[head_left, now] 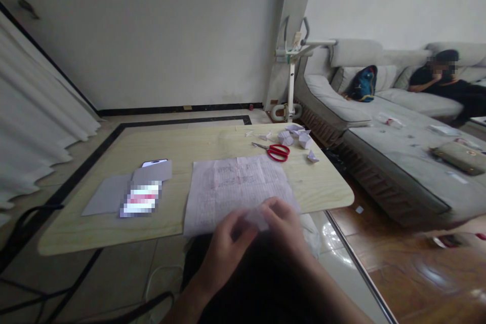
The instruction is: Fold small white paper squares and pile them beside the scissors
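Between my two hands, just over the table's near edge, is a small folded piece of white paper (257, 218). My left hand (231, 235) pinches it from the left, and my right hand (283, 217) grips its right side. Motion blur hides the details of its folds. Beneath and beyond the hands lies a large creased printed sheet (235, 177). Red-handled scissors (278, 152) rest at that sheet's far right corner, blades pointing left. Several folded white paper pieces (285, 137) are gathered behind the scissors, with one smaller folded piece (312, 156) set apart to the right.
On the table's (182, 144) left side are a lit phone (140, 200), white paper sheets (108, 195) and another phone (155, 163) partly under paper. A grey sofa (395, 147) stands at the right, where a person (442, 78) sits near a blue backpack (364, 83).
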The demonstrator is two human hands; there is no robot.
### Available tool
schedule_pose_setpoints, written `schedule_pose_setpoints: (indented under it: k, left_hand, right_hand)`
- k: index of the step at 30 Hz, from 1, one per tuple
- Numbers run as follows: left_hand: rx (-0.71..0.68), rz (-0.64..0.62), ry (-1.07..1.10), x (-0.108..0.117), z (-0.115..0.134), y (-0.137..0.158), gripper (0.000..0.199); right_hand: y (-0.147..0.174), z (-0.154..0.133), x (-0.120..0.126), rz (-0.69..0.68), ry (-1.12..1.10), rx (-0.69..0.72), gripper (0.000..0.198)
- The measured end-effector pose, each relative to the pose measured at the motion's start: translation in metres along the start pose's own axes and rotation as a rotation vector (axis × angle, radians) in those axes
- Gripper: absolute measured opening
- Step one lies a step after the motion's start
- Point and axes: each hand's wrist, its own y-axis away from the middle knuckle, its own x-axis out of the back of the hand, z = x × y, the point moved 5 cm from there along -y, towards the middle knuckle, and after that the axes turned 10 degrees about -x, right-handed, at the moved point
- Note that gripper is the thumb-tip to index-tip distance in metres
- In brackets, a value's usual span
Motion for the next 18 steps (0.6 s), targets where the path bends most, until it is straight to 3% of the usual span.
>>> schedule_pose_setpoints:
  k: [8, 13, 18]
  left_hand:
    - [-0.064, 0.09, -0.027, 0.007, 0.006, -0.002, 0.017]
    - [-0.037, 0.052, -0.042, 0.002, 0.011, -0.001, 0.016]
    - [0.025, 0.123, -0.077, 0.007, 0.005, -0.001, 0.014]
  right_hand:
    - [0.005, -0.012, -0.011, -0.054, 0.348, 0.143, 0.03]
    - [0.008, -0.012, -0.01, -0.032, 0.365, 0.177, 0.035]
    - [0.012, -0.017, -0.012, -0.093, 0.431, 0.201, 0.03]
